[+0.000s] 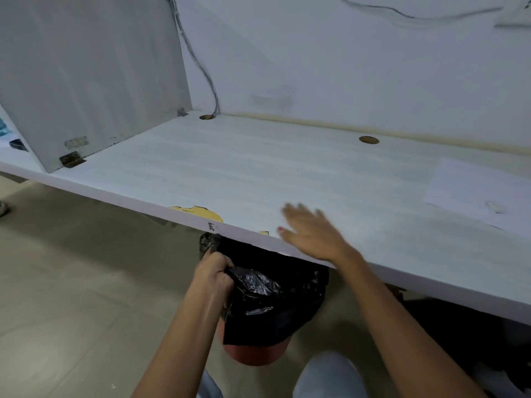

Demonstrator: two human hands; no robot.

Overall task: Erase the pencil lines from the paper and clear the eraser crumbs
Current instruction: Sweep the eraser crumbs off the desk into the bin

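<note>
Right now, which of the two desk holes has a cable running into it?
The left hole, in the corner by the divider: a cable drops into it. The right hole has none.

The person has 2 bare forearms (402, 311), a red-painted thumbnail (280, 229) on the right hand (309, 234), and wears light blue jeans (327, 374).

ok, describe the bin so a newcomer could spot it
Start at the long white desk and follow its front edge to the chipped yellow patch. Just below stands a reddish bin lined with a crinkled black bag, gripped by the left hand. It is the only container in view.
</note>
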